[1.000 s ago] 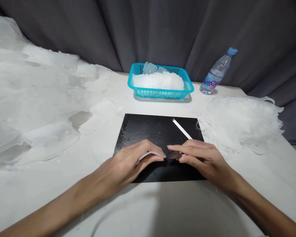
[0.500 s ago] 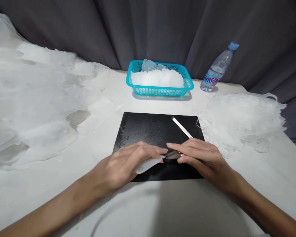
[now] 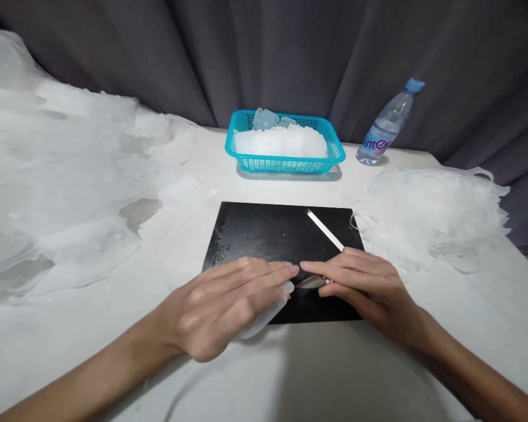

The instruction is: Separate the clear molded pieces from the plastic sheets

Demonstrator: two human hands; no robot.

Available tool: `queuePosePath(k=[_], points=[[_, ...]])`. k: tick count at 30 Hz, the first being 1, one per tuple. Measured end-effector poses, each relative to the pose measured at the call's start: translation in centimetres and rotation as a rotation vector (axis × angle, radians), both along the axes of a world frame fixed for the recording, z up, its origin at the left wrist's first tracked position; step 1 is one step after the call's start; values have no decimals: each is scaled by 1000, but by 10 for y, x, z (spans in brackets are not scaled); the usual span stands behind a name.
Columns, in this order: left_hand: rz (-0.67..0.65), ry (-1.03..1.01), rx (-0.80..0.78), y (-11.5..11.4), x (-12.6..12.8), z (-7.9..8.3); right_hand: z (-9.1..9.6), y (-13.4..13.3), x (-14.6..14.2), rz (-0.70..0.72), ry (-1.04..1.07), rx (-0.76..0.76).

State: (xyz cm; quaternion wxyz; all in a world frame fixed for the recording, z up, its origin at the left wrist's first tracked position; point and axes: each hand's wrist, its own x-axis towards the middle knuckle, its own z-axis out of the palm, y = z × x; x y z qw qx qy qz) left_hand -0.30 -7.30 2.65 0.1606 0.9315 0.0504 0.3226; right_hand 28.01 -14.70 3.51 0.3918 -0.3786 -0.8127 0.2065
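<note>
My left hand [image 3: 220, 302] lies over a translucent plastic piece [image 3: 266, 313] at the front edge of a black cutting mat [image 3: 264, 234], its fingers closed down on the piece. Only the lower edge of the piece shows under the hand. My right hand [image 3: 365, 281] grips a thin knife. The dark blade tip [image 3: 310, 282] meets the piece beside my left fingertips, and the white handle [image 3: 324, 230] sticks out behind the hand over the mat.
A turquoise basket [image 3: 286, 164] of translucent pieces stands behind the mat. A water bottle [image 3: 385, 132] stands at the back right. A heap of thin plastic trimmings [image 3: 426, 217] lies to the right, and a large pile of clear plastic sheets [image 3: 61, 193] covers the left.
My left hand has turned and drawn the plastic piece toward the mat's front edge, covering more of it. The right hand and knife have stayed nearly in place.
</note>
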Motion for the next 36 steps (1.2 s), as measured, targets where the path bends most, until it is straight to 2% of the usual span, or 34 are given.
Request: queuePosePath(k=[4, 7, 12, 17, 20, 25, 32, 36], points=[[27, -47, 275, -4, 4, 0, -1, 0, 0, 12, 39, 22], [82, -114, 349, -9, 9, 3, -3, -1, 1, 65, 42, -1], [8, -36, 308, -10, 11, 17, -3, -2, 2, 104, 19, -38], [-19, -35, 72, -8, 9, 21, -2, -2, 1, 120, 14, -40], [-37, -20, 14, -8, 9, 21, -1, -1, 2, 121, 3, -39], [-25, -11, 29, -9, 7, 20, -1, -1, 1, 111, -22, -44], [7, -98, 180, -9, 5, 0, -3, 1, 1, 86, 12, -17], [45, -68, 171, -8, 8, 9, -16, 7, 4, -49, 34, -1]])
